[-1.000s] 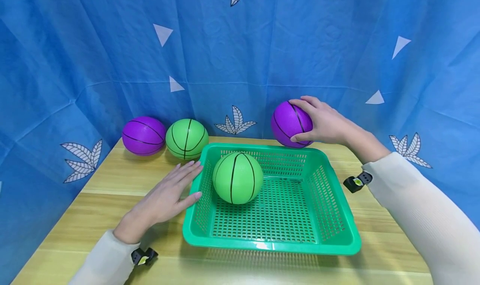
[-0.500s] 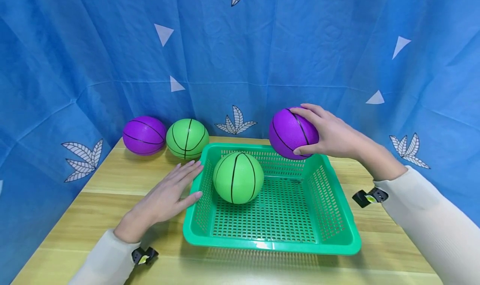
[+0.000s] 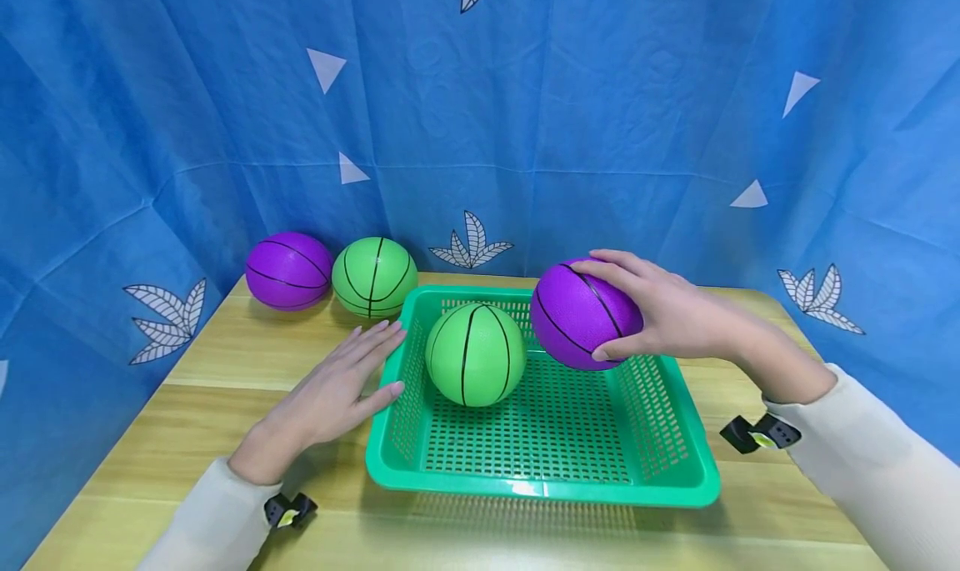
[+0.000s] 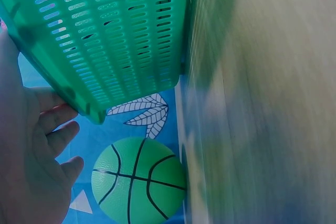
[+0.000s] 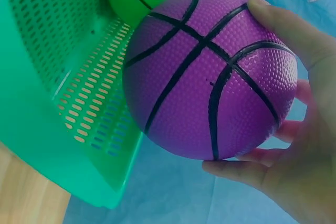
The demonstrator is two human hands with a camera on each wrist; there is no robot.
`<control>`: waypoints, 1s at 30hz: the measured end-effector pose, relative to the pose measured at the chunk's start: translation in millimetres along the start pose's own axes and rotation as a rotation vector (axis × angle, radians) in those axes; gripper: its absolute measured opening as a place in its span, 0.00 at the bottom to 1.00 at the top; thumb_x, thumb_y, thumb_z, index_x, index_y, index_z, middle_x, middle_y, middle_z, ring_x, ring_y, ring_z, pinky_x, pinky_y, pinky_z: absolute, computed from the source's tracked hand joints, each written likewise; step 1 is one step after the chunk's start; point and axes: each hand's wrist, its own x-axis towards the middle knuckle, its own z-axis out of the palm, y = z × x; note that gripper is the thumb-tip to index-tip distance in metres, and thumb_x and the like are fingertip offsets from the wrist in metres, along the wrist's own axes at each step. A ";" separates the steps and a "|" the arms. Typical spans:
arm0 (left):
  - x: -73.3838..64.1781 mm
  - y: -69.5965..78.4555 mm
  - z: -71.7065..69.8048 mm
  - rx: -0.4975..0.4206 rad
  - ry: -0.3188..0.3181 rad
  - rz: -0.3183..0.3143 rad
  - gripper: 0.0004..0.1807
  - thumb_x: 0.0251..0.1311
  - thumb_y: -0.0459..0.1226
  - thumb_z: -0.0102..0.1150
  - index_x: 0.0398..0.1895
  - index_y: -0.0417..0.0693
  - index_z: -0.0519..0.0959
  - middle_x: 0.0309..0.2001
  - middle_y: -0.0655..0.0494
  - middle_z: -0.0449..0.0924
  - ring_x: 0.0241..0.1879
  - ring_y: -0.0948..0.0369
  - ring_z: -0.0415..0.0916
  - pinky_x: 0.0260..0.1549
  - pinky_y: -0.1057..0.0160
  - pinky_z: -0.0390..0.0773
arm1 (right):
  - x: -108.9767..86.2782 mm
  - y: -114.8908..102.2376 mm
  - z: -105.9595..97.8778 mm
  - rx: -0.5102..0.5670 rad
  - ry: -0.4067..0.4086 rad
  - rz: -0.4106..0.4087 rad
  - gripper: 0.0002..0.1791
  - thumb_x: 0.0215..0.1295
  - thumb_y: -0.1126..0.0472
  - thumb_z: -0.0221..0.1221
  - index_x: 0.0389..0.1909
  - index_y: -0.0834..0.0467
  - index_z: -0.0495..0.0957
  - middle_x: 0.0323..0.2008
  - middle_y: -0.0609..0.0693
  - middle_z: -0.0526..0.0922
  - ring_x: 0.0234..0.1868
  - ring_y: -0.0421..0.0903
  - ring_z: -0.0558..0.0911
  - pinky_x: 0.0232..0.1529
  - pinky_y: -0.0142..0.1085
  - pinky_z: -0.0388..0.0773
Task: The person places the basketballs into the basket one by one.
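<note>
My right hand (image 3: 663, 308) grips a purple ball with black lines (image 3: 577, 317), fingers over its top and thumb low on its near side. In the head view the ball overlaps the back right part of a green plastic basket (image 3: 540, 492). A light green ball (image 3: 476, 354) sits inside the basket on the left. My left hand (image 3: 330, 396) has its fingers straight, fingertips at the basket's left rim. The left wrist view shows these fingers beside the basket wall (image 4: 105, 40). Close up in the right wrist view, the purple ball (image 5: 210, 77) is held between thumb and fingers.
Behind my left hand, another purple ball (image 3: 288, 271) and another green ball (image 3: 375, 277) rest side by side at the table's back left. A blue patterned curtain (image 3: 615, 96) hangs along the back of the wooden table (image 3: 202, 388).
My right hand has brought the purple ball from behind the basket toward me, over its back right part. My left hand has stayed at the left rim.
</note>
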 end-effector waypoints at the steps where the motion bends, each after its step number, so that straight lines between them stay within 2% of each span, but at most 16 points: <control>1: 0.0 -0.2 0.2 0.000 -0.001 -0.001 0.38 0.71 0.55 0.47 0.77 0.46 0.54 0.76 0.51 0.51 0.76 0.55 0.43 0.72 0.49 0.46 | -1.8 -0.3 1.5 0.004 -0.010 0.001 0.52 0.48 0.35 0.71 0.73 0.42 0.59 0.72 0.52 0.57 0.61 0.62 0.70 0.44 0.49 0.82; 6: 0.6 -0.9 0.4 0.004 -0.005 0.003 0.38 0.72 0.55 0.47 0.77 0.46 0.53 0.76 0.51 0.51 0.75 0.53 0.43 0.73 0.50 0.45 | -9.9 -2.3 8.7 0.030 -0.066 -0.007 0.54 0.46 0.33 0.71 0.74 0.42 0.59 0.71 0.53 0.57 0.57 0.60 0.74 0.44 0.45 0.82; 22: 0.6 -2.3 2.0 -0.007 0.005 0.002 0.38 0.71 0.55 0.48 0.77 0.47 0.54 0.76 0.52 0.51 0.75 0.55 0.43 0.73 0.52 0.44 | -24.1 -10.3 38.4 0.083 -0.236 -0.034 0.52 0.48 0.36 0.71 0.73 0.39 0.59 0.72 0.54 0.57 0.62 0.57 0.70 0.47 0.44 0.79; 30: 0.1 -2.0 2.0 -0.007 0.008 0.000 0.38 0.71 0.55 0.48 0.77 0.47 0.54 0.76 0.52 0.51 0.75 0.55 0.43 0.73 0.51 0.44 | -25.7 -14.1 46.6 0.053 -0.272 -0.061 0.51 0.48 0.35 0.70 0.73 0.40 0.59 0.71 0.53 0.58 0.63 0.56 0.69 0.47 0.44 0.79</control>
